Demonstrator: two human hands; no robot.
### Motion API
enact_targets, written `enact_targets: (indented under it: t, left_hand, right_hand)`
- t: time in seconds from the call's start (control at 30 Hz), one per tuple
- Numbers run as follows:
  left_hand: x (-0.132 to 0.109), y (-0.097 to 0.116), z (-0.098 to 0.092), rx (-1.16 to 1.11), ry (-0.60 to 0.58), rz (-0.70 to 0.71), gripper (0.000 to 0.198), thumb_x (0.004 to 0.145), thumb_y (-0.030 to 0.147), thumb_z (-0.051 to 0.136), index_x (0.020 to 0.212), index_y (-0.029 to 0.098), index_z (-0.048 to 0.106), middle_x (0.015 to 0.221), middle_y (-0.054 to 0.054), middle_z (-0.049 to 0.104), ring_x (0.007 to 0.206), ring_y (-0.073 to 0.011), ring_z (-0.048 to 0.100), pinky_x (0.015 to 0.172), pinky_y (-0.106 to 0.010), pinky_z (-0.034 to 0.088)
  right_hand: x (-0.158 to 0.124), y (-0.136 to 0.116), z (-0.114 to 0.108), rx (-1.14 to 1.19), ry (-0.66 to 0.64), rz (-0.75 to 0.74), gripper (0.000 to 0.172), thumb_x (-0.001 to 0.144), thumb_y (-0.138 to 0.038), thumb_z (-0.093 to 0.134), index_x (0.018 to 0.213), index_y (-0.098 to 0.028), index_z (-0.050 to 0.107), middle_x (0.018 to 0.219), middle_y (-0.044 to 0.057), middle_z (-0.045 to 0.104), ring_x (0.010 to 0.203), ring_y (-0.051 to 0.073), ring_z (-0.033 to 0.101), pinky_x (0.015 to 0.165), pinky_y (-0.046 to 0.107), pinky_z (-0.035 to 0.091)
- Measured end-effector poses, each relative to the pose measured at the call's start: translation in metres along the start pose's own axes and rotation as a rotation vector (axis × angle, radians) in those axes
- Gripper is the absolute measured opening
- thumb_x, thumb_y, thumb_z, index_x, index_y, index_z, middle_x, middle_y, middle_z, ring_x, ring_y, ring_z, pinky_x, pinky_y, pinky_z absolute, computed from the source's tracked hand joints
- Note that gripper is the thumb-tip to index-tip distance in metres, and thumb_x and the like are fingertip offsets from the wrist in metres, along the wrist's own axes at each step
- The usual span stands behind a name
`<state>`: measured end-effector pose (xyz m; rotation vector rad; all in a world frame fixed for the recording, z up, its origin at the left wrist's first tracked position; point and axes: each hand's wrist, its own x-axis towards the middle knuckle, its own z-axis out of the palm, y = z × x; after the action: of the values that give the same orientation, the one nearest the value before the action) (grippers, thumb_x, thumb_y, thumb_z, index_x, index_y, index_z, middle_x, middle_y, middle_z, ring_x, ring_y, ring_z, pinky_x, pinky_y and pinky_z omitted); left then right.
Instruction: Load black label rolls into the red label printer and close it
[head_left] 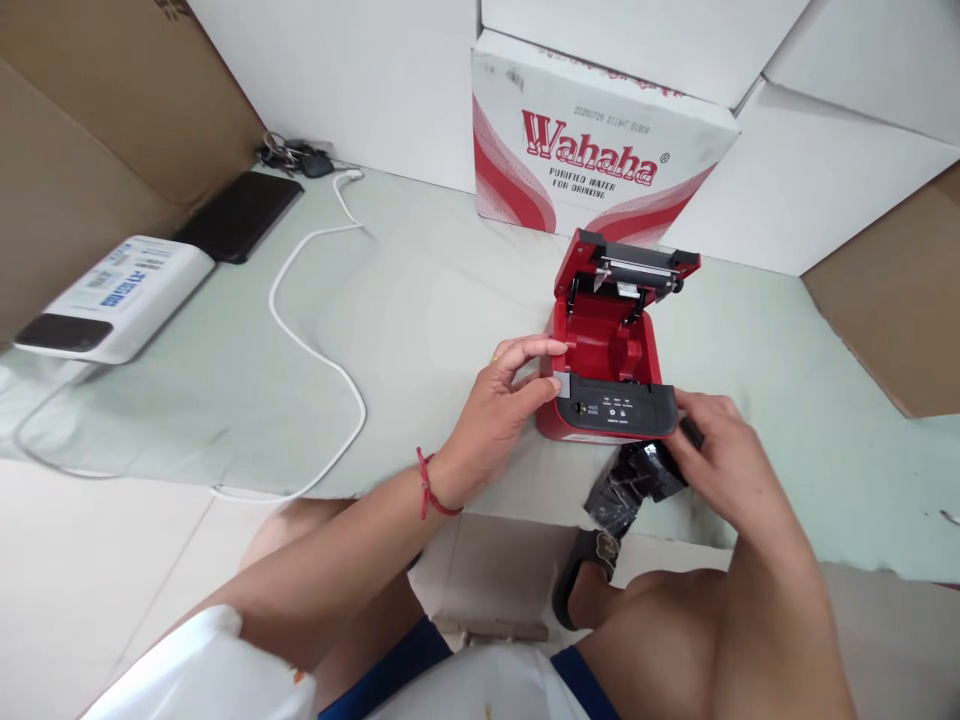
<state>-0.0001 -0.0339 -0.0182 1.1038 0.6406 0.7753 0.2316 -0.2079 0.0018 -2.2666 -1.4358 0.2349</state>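
A red and black receipt printer [616, 412] sits on the covered table with its lid [628, 268] raised, so its red inner bay [600, 338] shows. My left hand [504, 405] grips the printer's left side; its thumb lies by the grey piece at the front corner and its index finger reaches the bay's rim. On the opposite side, my right hand [712, 440] is closed around the front right corner, with some fingertips hidden. Crumpled glossy black plastic [626, 485] lies under and in front of that corner, close to my right thumb.
Behind the printer stands a white and red Wahaha water carton [592, 150] among other white boxes. A white cable [330, 370] curves across the table [420, 290]. At left are a white device [142, 290], a black phone [244, 215] and keys [289, 155]. Brown cardboard [892, 300] stands right.
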Motion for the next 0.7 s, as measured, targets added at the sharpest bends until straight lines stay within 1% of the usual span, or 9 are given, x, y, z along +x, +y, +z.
enact_targets:
  t: [0.07, 0.13, 0.2, 0.3, 0.4, 0.47, 0.53, 0.63, 0.7]
  left_hand:
    - [0.0, 0.001, 0.0, -0.004, 0.0, -0.006, 0.033, 0.084, 0.031, 0.084, 0.117, 0.03, 0.088, 0.148, -0.007, 0.067, 0.136, -0.0269, 0.065, 0.117, -0.044, 0.057]
    - [0.0, 0.002, 0.0, -0.004, -0.006, -0.017, 0.033, 0.083, 0.03, 0.085, 0.116, 0.031, 0.088, 0.148, -0.007, 0.067, 0.136, -0.0272, 0.065, 0.12, -0.045, 0.056]
    - [0.0, 0.003, 0.0, -0.003, -0.008, -0.024, 0.033, 0.083, 0.03, 0.085, 0.116, 0.031, 0.088, 0.146, -0.007, 0.067, 0.136, -0.0276, 0.065, 0.121, -0.046, 0.056]
    - [-0.001, 0.004, 0.0, -0.003, -0.006, -0.026, 0.032, 0.083, 0.031, 0.086, 0.116, 0.031, 0.087, 0.144, -0.006, 0.068, 0.135, -0.0276, 0.065, 0.118, -0.044, 0.057]
    - [-0.002, 0.006, 0.0, -0.006, -0.007, -0.027, 0.032, 0.083, 0.03, 0.086, 0.115, 0.03, 0.087, 0.143, -0.007, 0.069, 0.134, -0.0271, 0.065, 0.115, -0.043, 0.059]
    - [-0.002, 0.006, 0.0, -0.004, -0.001, -0.035, 0.033, 0.083, 0.029, 0.085, 0.115, 0.03, 0.086, 0.143, -0.007, 0.069, 0.132, -0.0265, 0.065, 0.112, -0.041, 0.059]
    - [-0.001, 0.007, 0.001, 0.003, 0.01, -0.043, 0.032, 0.082, 0.028, 0.083, 0.114, 0.029, 0.086, 0.142, -0.007, 0.068, 0.128, -0.0258, 0.066, 0.107, -0.039, 0.061]
    - [0.0, 0.008, 0.004, 0.01, 0.024, -0.038, 0.03, 0.081, 0.027, 0.081, 0.111, 0.028, 0.085, 0.137, -0.007, 0.067, 0.121, -0.0237, 0.066, 0.099, -0.036, 0.062]
    - [0.001, 0.008, 0.004, 0.009, 0.027, -0.029, 0.03, 0.082, 0.025, 0.08, 0.111, 0.027, 0.084, 0.134, -0.006, 0.067, 0.114, -0.0216, 0.067, 0.095, -0.035, 0.062]
  right_hand:
    - [0.003, 0.003, 0.011, -0.045, -0.097, -0.013, 0.032, 0.103, -0.049, 0.059, 0.106, -0.027, 0.082, 0.109, 0.013, 0.087, 0.105, 0.036, 0.074, 0.09, 0.049, 0.057]
    - [0.004, 0.003, 0.016, -0.075, -0.124, 0.004, 0.027, 0.101, -0.045, 0.061, 0.098, -0.027, 0.079, 0.104, 0.014, 0.084, 0.1, 0.037, 0.072, 0.085, 0.048, 0.055]
    - [0.004, 0.0, 0.013, -0.099, -0.144, 0.009, 0.022, 0.098, -0.042, 0.063, 0.095, -0.026, 0.077, 0.102, 0.014, 0.083, 0.099, 0.037, 0.071, 0.084, 0.048, 0.054]
    - [-0.001, -0.007, -0.008, -0.029, -0.24, -0.029, 0.022, 0.1, -0.042, 0.067, 0.107, -0.028, 0.082, 0.108, 0.01, 0.085, 0.101, 0.034, 0.076, 0.087, 0.046, 0.06]
    - [-0.013, -0.011, -0.04, 0.138, -0.303, -0.049, 0.032, 0.109, -0.052, 0.07, 0.131, -0.034, 0.084, 0.128, 0.007, 0.087, 0.112, 0.03, 0.08, 0.092, 0.042, 0.065]
    - [-0.022, -0.014, -0.06, 0.232, -0.253, -0.036, 0.036, 0.111, -0.055, 0.073, 0.14, -0.038, 0.083, 0.138, 0.006, 0.085, 0.117, 0.028, 0.081, 0.094, 0.039, 0.067]
    - [-0.025, -0.021, -0.073, 0.336, -0.137, -0.034, 0.035, 0.111, -0.05, 0.076, 0.144, -0.041, 0.083, 0.139, 0.004, 0.085, 0.118, 0.027, 0.082, 0.094, 0.036, 0.068]
    - [-0.016, -0.042, -0.075, 0.445, 0.015, -0.088, 0.036, 0.111, -0.043, 0.077, 0.147, -0.042, 0.082, 0.141, 0.002, 0.084, 0.119, 0.026, 0.082, 0.095, 0.035, 0.068]
    - [0.002, -0.059, -0.068, 0.394, 0.044, -0.166, 0.038, 0.112, -0.042, 0.076, 0.15, -0.039, 0.081, 0.144, 0.004, 0.084, 0.123, 0.028, 0.081, 0.105, 0.042, 0.068]
